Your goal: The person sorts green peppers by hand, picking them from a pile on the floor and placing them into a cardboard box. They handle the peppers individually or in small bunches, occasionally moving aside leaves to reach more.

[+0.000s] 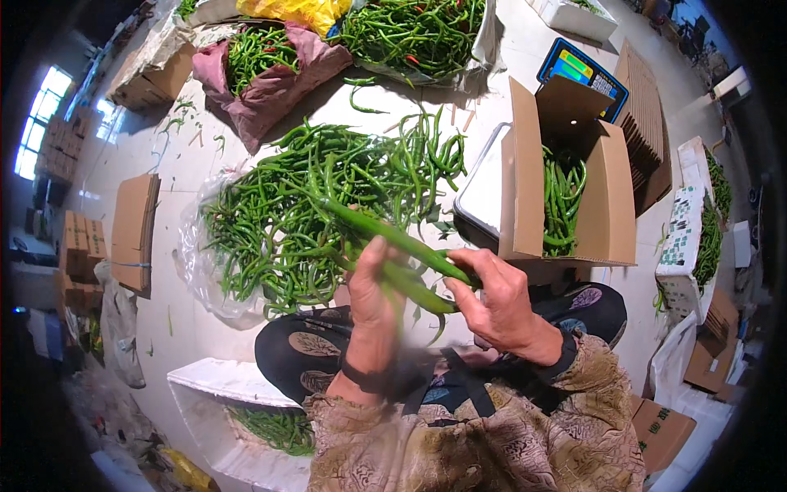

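Observation:
Several long green chili peppers (393,243) lie across my left hand (373,289), whose thumb presses on them from above. At their right end, my right hand (495,301) pinches the tips between thumb and fingers. Below and beyond both hands spreads a loose heap of green chilies (295,203) on the pale floor, partly over a clear plastic bag (200,270). To the right, an open cardboard box (605,190) with green chilies (561,203) inside stands on a white-topped scale platform (486,184).
A blue scale display (575,71) and flattened cartons (642,123) stand behind the box. Beyond the heap are a pink cloth sack (258,117) and a large bag of chilies (412,37). A foam box (212,381) sits by my left knee, another foam box (682,258) far right.

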A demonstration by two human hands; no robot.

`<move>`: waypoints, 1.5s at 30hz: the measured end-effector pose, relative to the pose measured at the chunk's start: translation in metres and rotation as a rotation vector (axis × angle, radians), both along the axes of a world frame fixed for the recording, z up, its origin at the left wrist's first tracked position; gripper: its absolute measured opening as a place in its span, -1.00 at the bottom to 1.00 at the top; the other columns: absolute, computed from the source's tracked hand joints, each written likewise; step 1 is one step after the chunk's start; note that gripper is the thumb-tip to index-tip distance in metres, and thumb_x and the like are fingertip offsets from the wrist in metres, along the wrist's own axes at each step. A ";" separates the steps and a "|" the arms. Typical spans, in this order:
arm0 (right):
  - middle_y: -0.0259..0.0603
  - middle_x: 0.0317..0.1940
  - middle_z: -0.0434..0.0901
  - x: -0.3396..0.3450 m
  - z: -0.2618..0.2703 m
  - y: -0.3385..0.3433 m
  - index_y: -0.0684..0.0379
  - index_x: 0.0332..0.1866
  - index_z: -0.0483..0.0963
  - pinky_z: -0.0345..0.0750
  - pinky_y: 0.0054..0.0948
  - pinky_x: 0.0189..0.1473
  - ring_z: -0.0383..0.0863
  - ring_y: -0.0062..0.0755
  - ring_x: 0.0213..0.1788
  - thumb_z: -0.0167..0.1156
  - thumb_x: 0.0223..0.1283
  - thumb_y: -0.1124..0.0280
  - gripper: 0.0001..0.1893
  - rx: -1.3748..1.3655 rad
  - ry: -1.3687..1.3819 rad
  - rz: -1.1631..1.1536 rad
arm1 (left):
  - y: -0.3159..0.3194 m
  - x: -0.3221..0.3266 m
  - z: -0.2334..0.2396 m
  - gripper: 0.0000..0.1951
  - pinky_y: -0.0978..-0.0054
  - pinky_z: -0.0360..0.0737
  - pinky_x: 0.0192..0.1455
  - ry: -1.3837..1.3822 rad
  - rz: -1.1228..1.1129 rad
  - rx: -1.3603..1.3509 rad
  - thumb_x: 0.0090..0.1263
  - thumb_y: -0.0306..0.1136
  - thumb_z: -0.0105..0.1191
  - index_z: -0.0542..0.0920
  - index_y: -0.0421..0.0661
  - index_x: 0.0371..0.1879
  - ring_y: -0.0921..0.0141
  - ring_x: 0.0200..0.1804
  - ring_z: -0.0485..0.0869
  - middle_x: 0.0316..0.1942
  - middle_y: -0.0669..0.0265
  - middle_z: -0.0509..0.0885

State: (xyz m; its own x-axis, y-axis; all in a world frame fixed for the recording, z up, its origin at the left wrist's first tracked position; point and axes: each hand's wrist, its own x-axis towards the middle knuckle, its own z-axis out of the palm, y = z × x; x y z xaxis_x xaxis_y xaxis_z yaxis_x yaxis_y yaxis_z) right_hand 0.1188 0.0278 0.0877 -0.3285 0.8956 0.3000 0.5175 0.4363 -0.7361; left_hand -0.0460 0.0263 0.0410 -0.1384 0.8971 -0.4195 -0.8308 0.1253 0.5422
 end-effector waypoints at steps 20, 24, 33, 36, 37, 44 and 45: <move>-0.02 -0.09 0.54 -0.029 0.053 0.027 0.21 -0.05 0.55 0.46 -0.17 -0.05 0.53 -0.05 -0.11 0.35 -0.02 0.43 -0.64 0.356 -0.176 0.160 | 0.006 -0.023 0.011 -0.68 0.46 0.55 -0.16 -0.134 0.158 0.100 0.28 -0.18 0.24 0.58 -0.06 -0.09 0.48 -0.19 0.57 -0.26 0.44 0.58; -0.01 -0.14 0.54 -0.032 0.055 0.028 0.22 -0.03 0.55 0.42 -0.17 -0.02 0.51 -0.04 -0.10 0.36 -0.01 0.39 -0.62 0.189 -0.122 0.210 | 0.008 -0.024 0.005 -0.73 0.41 0.58 -0.20 -0.149 0.146 0.090 0.27 -0.24 0.23 0.59 -0.06 -0.12 0.43 -0.19 0.60 -0.27 0.40 0.60; -0.04 -0.33 0.48 -0.038 0.053 0.033 0.25 -0.05 0.55 0.39 -0.18 -0.09 0.46 -0.07 -0.21 0.32 0.00 0.43 -0.65 0.171 -0.144 0.255 | 0.010 -0.020 0.000 -0.76 0.45 0.61 -0.23 -0.149 0.212 0.136 0.27 -0.38 0.21 0.58 -0.11 -0.10 0.44 -0.26 0.63 -0.26 0.35 0.64; -0.04 -0.33 0.48 -0.038 0.048 0.034 0.25 -0.07 0.56 0.39 -0.18 -0.10 0.47 -0.08 -0.21 0.31 0.00 0.44 -0.67 0.168 -0.160 0.246 | 0.009 -0.015 0.012 -0.89 0.64 0.63 -0.24 -0.198 0.268 0.159 0.31 -0.49 0.21 0.61 -0.13 -0.23 0.54 -0.37 0.60 -0.34 0.39 0.64; -0.04 -0.34 0.47 -0.038 0.045 0.034 0.25 -0.08 0.56 0.39 -0.19 -0.12 0.46 -0.08 -0.23 0.31 -0.01 0.45 -0.67 0.187 -0.154 0.246 | 0.009 -0.015 0.015 -0.89 0.64 0.63 -0.24 -0.198 0.266 0.159 0.31 -0.49 0.21 0.61 -0.13 -0.23 0.54 -0.37 0.60 -0.34 0.39 0.64; -0.10 -0.38 0.43 -0.040 0.041 0.036 0.24 -0.12 0.57 0.40 -0.21 -0.20 0.43 -0.13 -0.31 0.32 -0.07 0.43 -0.67 0.228 -0.176 0.228 | 0.010 -0.020 0.000 -0.88 0.65 0.63 -0.24 -0.295 0.238 0.149 0.30 -0.52 0.20 0.60 -0.15 -0.22 0.54 -0.37 0.60 -0.32 0.37 0.64; -0.10 -0.37 0.43 -0.039 0.040 0.037 0.23 -0.12 0.57 0.40 -0.21 -0.20 0.43 -0.13 -0.30 0.32 -0.08 0.43 -0.67 0.224 -0.170 0.224 | 0.011 -0.019 0.002 -0.88 0.65 0.63 -0.24 -0.294 0.237 0.144 0.30 -0.52 0.20 0.60 -0.15 -0.22 0.54 -0.37 0.60 -0.32 0.37 0.64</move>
State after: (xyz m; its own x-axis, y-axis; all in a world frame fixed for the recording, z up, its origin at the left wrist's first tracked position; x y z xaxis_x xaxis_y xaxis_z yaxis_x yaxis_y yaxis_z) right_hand 0.0797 0.0651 0.1278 -0.5713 0.7141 0.4046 0.4976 0.6934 -0.5211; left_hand -0.0653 0.0371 0.0430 -0.2415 0.9071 -0.3447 -0.9500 -0.1484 0.2749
